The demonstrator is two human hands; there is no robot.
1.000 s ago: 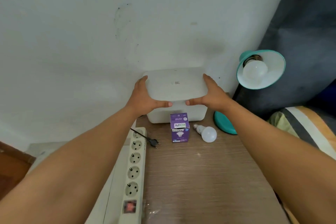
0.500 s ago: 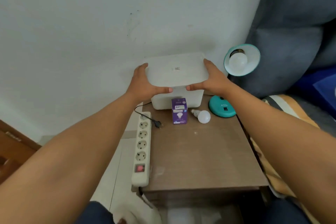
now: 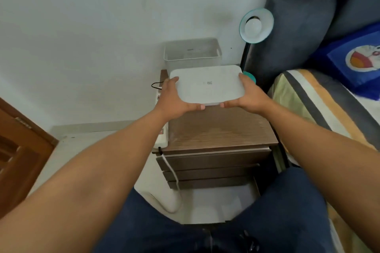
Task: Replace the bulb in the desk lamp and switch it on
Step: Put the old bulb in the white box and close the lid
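Both hands hold a flat white lid above the bedside table, my left hand on its left edge and my right hand on its right edge. Behind it the white storage box stands uncovered against the wall. The teal desk lamp shade faces me at the right, with a white bulb screwed in. A sliver of the lamp's teal base shows beside the lid. The spare bulb and its purple carton are hidden under the lid.
The brown bedside table has drawers below. A white power strip lies along its left edge with a black cord. A bed with a striped sheet is at the right, a wooden door at the left.
The lid has come off the box and moved toward me, held in both hands. The camera has pulled back and tilted down, bringing the drawers and my legs into sight.
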